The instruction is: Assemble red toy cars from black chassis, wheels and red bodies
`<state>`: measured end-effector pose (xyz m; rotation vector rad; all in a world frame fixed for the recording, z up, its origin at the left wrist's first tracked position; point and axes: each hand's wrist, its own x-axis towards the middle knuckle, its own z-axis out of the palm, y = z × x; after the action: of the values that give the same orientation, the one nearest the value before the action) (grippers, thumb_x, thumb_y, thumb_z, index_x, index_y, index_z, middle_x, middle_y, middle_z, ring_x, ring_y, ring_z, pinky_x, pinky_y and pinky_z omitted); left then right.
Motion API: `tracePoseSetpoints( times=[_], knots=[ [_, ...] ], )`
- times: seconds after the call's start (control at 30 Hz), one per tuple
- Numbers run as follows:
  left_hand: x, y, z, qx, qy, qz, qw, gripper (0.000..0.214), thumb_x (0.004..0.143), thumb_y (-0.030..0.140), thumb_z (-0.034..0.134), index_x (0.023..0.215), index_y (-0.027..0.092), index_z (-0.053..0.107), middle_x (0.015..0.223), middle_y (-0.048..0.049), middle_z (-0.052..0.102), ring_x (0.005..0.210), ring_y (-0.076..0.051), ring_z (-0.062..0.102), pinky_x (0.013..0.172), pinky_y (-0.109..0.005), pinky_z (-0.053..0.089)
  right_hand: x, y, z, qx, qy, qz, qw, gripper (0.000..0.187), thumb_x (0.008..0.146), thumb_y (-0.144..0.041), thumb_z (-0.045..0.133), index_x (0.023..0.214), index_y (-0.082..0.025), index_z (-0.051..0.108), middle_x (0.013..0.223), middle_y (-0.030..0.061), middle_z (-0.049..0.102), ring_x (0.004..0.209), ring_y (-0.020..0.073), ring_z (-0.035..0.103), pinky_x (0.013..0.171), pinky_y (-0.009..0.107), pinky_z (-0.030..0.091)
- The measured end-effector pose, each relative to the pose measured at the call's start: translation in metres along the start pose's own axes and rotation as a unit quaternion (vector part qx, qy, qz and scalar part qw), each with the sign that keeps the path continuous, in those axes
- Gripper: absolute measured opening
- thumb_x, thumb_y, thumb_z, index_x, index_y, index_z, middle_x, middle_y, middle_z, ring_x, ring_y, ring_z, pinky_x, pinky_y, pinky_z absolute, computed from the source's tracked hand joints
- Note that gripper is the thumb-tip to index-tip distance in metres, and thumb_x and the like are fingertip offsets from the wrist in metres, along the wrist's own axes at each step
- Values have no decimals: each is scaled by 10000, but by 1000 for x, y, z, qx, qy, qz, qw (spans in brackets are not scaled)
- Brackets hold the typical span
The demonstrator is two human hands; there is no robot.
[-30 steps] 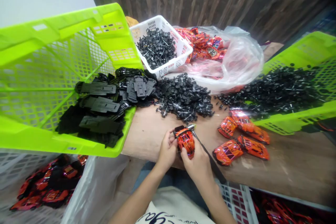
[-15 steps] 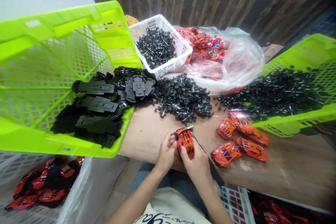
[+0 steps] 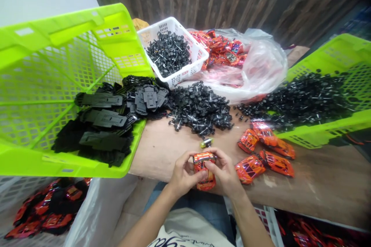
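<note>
- Left: one tipped green crate (image 3: 43,166), with black bases (image 3: 106,117) in its mouth, too overlapped to count.
- Near left, lower down: one mesh basket (image 3: 5,193) of red cars (image 3: 55,222) (perhaps half a dozen, some hidden).
- Far middle: one white basket (image 3: 185,73) of wheel sets (image 3: 169,54) and, nearer, one wheel pile (image 3: 201,112), both past counting.
- Near middle: the left hand (image 3: 181,175) pinches the held car (image 3: 204,183), thumb across its top, fingers round its left side.
- That single car sits between both hands at the near edge of the table (image 3: 313,177), orange top up. A steady hold, I judge, wants even thumb pressure from both sides, the body level, and no hard push on thin parts (the fingers underneath are out of sight).
- Just beyond: one silver tool head (image 3: 206,142) with a yellow end.
- The right hand (image 3: 227,173) pinches the same car, thumb on top, fingers curled about its far right corner.
- Far: one clear bag (image 3: 261,71) of orange shells (image 3: 217,48), uncountable.
- Right: five loose cars (image 3: 250,169), as overlap allows.
- Far right: one more crate (image 3: 319,137), heaped with wheel sets.
</note>
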<state>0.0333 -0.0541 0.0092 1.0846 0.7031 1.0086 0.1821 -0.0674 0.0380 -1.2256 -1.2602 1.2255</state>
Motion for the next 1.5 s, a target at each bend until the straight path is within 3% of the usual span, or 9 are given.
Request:
tracePoseSetpoints(
  times=[0.2,0.4,0.7,1.0,1.1,1.2,1.27,1.37,1.5],
  knots=[
    [-1,0,-15,-2,112,40,993,445,711,262,721,1110,186,538,1054,-80,657,928,-216,640,817,-306,504,0,-5,12,-142,6,-11,990,382,812,-352,579,1160,-208,510,1108,72,618,967,207,597,852,342,472],
    [9,3,-39,137,140,-9,981,339,705,278,715,1016,164,641,1075,-102,662,1048,-244,592,938,-346,437,-3,-1,24,-435,-39,-80,896,257,820,-219,563,1073,-204,610,1036,93,654,1001,258,568,878,430,392],
    [11,4,-38,132,82,-69,985,256,743,299,669,957,160,678,956,-69,689,888,-205,624,797,-283,470,20,12,19,-280,70,37,957,222,836,-306,522,715,-180,660,707,35,684,679,181,609,649,277,433],
    [9,-1,-37,152,100,-41,982,206,758,364,646,745,158,648,699,-8,595,684,-148,546,647,-231,420,-17,20,12,-407,49,-121,904,120,818,-188,531,892,-179,624,882,63,686,831,208,603,827,369,386],
    [5,4,-42,149,76,-26,986,295,717,364,691,938,173,652,848,-40,638,809,-186,584,727,-257,447,-9,24,11,-336,41,-57,939,159,798,-232,546,915,-179,640,906,63,690,839,222,613,807,371,427],
    [-2,15,-51,179,8,36,983,749,553,260,820,1239,234,522,1182,-93,585,1070,-246,544,876,-306,433,0,26,7,-153,-9,62,986,288,860,-371,462,983,-170,629,883,66,700,804,212,648,716,334,487],
    [-3,20,-55,250,-29,65,966,654,571,213,805,1181,247,573,1184,-95,594,1087,-255,540,934,-341,398,2,24,6,-111,-17,93,989,359,899,-419,381,1029,-172,607,898,62,698,832,203,656,726,331,493],
    [1,18,-59,360,-22,63,930,352,587,238,791,919,234,675,959,-63,672,980,-266,575,971,-417,339,-5,18,6,-258,13,11,966,340,920,-401,381,1116,-207,581,1121,79,650,1055,213,592,883,379,426],
    [5,5,-61,335,39,37,941,472,520,269,832,952,224,646,957,-55,661,951,-263,578,908,-399,389,-21,16,14,-445,-28,-127,886,366,887,-399,517,1213,-236,543,1268,96,580,1198,240,501,964,426,324]
  ],
)
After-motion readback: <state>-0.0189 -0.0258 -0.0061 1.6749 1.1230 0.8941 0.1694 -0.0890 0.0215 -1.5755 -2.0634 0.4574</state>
